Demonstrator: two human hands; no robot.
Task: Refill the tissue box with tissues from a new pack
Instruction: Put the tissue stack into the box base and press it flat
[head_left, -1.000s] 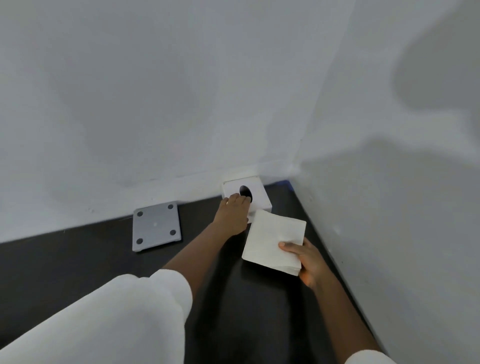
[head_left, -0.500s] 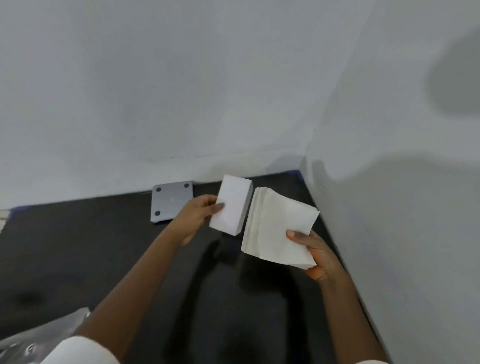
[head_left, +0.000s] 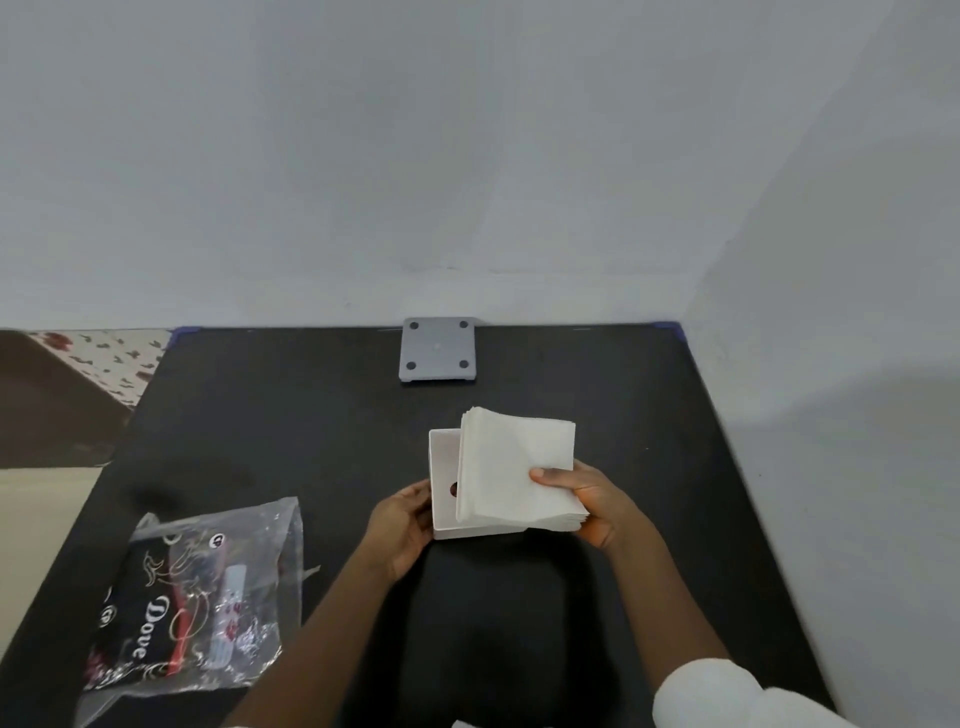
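Here, the refill is midway: the opened pack (head_left: 192, 597) lies on the tabletop (head_left: 597, 405) well left of the grips, tissues out but not yet in. The left hand (head_left: 402, 527) clasps the upturned tissue box (head_left: 444, 470); the right hand (head_left: 587, 499) pinches the tissue stack (head_left: 514, 467), tilted over its open underside.

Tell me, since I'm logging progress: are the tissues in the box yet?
Not yet. The right hand holds the tissues over the upturned box, steadied by the left hand; the visible part of its interior is bare.
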